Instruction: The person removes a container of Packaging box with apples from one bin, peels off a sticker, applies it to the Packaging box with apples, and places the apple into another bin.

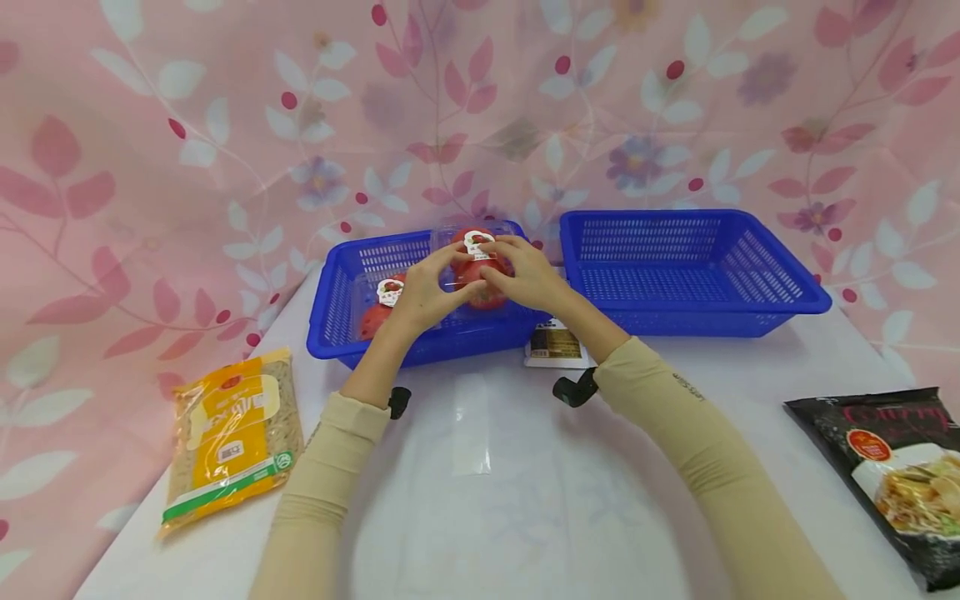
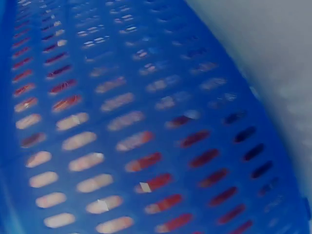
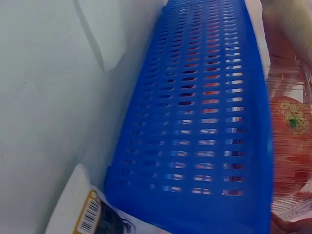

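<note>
My left hand (image 1: 426, 296) and right hand (image 1: 531, 275) hold a clear plastic pack of tomatoes (image 1: 477, 240) between them, fingers and thumbs curled round its sides. The pack has a white label and is over the right part of the left blue basket (image 1: 457, 343). A second tomato pack (image 1: 375, 320) lies in that basket's left part. From the right wrist, a tomato (image 3: 291, 146) shows through clear plastic beside the basket's rim. The left wrist view is filled by the slotted basket wall (image 2: 146, 112), with red showing through its holes.
Another blue basket (image 1: 690, 321) stands on the right. A yellow bag (image 1: 232, 437) lies on the left of the white table, and a black food packet (image 1: 892, 475) on the right. A white packet (image 1: 555, 346) lies by the left basket's right end, below my right wrist.
</note>
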`<action>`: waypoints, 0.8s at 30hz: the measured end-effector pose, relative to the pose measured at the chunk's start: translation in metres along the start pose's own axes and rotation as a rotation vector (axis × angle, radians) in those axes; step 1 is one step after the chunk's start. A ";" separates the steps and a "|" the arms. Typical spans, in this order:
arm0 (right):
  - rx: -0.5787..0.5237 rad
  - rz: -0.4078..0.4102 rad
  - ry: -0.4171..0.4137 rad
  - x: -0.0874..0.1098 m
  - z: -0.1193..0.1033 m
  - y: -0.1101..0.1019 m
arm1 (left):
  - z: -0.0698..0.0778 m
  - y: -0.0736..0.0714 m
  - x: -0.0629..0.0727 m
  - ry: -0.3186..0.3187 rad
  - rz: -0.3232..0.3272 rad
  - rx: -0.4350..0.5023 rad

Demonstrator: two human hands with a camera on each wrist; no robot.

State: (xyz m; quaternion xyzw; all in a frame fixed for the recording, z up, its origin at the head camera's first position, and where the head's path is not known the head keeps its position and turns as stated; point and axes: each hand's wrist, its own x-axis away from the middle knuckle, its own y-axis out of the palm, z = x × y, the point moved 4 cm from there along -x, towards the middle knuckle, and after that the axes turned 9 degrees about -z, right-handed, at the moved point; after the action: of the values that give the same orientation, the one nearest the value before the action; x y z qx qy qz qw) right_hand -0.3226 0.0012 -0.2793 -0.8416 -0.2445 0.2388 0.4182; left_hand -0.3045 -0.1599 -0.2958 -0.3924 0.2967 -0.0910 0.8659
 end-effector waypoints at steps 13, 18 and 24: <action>-0.038 -0.017 0.006 -0.016 0.025 0.020 | -0.025 0.010 -0.006 -0.107 -0.134 -0.011; -0.052 -0.022 0.028 -0.020 0.031 0.024 | -0.029 0.016 -0.008 -0.139 -0.175 -0.021; -0.061 -0.042 0.072 -0.024 0.039 0.030 | -0.030 0.025 -0.009 -0.163 -0.290 -0.065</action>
State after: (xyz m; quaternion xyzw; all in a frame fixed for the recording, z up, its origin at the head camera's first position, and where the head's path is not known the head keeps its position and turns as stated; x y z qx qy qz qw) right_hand -0.3580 -0.0066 -0.3199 -0.8568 -0.2540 0.1920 0.4056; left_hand -0.3310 -0.1589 -0.3256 -0.4649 0.1686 -0.1733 0.8517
